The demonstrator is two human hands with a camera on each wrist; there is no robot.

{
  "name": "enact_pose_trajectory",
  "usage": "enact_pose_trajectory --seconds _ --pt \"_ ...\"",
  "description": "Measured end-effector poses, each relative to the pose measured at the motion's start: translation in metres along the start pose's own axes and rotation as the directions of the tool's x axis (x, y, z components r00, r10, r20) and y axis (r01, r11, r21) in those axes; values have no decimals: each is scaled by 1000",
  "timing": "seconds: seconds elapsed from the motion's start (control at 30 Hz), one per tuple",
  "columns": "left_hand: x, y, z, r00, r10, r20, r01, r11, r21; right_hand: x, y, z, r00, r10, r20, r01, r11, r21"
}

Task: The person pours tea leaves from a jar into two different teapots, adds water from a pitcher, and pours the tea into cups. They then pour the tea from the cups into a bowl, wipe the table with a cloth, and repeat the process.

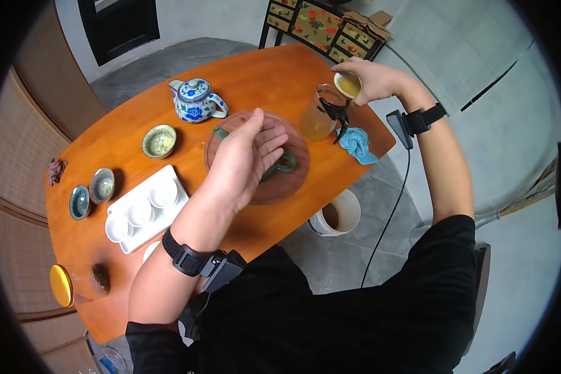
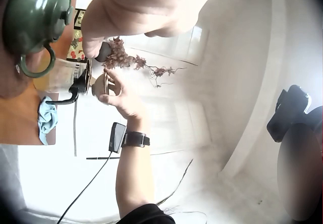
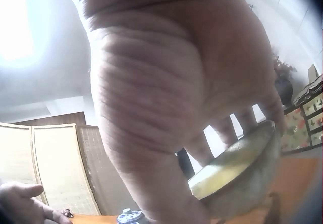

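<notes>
In the head view my right hand (image 1: pixel 377 81) grips a small cup (image 1: pixel 347 85) of yellow liquid by its rim, tilted above the glass pitcher (image 1: pixel 319 121) with a black handle. The right wrist view shows thumb and fingers around that cup (image 3: pixel 237 176). My left hand (image 1: pixel 246 153), palm turned up and fingers relaxed, is held over the round brown board (image 1: pixel 296 177), holding nothing. Beneath it, a green teapot (image 1: pixel 285 163) is mostly hidden in the head view; the left wrist view shows its body (image 2: pixel 35 17) and handle.
A blue cloth (image 1: pixel 357 145) lies beside the pitcher. Leftward are a blue-and-white teapot (image 1: pixel 194 103), a greenish bowl (image 1: pixel 159 141), two dark cups, and a white tray (image 1: pixel 131 242) with white cups. A white bucket (image 1: pixel 349 215) stands on the floor below the table edge.
</notes>
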State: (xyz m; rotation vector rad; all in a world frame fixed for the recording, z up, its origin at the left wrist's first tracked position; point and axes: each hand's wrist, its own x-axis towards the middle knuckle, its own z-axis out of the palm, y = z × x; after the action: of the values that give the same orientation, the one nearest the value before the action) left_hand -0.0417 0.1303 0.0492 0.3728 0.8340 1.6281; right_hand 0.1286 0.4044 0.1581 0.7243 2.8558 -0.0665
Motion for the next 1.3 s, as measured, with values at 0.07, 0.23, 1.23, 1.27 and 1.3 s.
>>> enact_pose_trajectory --seconds 0.07,0.23,1.23,1.27,1.3 --pt "0 -2 0 1000 1 -6 -1 1000 1 2 5 3 1000 21 11 -21 1000 -22" --pt "-1 -4 -6 1000 -7 -27 7 1000 14 11 13 12 999 37 10 -36 997 -72" --pt "-13 -6 -26 995 -9 -101 -5 990 -140 21 -35 11 992 33 -120 -95 824 -559" --pt "-13 -6 -26 994 -3 -106 -13 989 -151 21 -43 9 993 38 -113 -97 811 -577" --pt "-13 -6 -26 994 3 -109 -21 987 -161 21 -48 7 993 44 -108 -100 797 -596"
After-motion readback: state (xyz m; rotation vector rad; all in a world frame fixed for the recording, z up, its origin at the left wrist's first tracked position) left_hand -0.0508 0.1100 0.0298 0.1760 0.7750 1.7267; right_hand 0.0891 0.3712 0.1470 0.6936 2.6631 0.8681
